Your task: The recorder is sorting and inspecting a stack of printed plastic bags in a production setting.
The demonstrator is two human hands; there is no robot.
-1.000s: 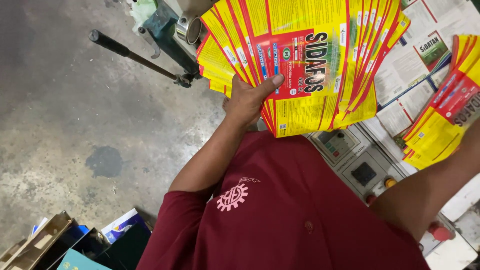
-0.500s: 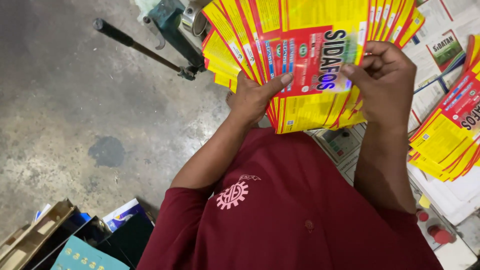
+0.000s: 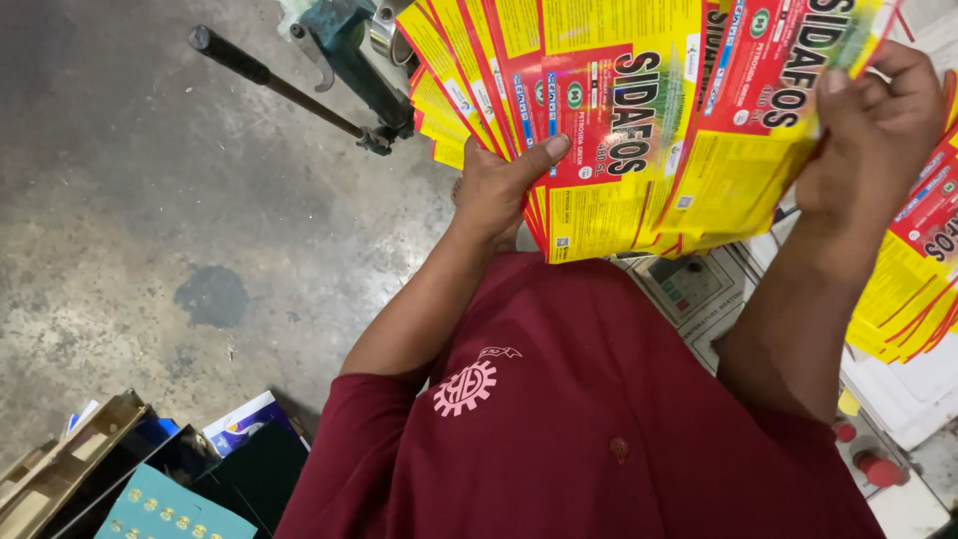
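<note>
Both forearms are reaching up from the maroon shirt (image 3: 579,419), bent at the elbow, and meeting at a fan of red-and-yellow printed sheets (image 3: 619,130) held over the chest. The left hand (image 3: 499,185) is clamping the fan's lower left edge, thumb pressing across the front. The right hand (image 3: 873,130) is curling around the right-hand sheets, fingers pinching the top one.
</note>
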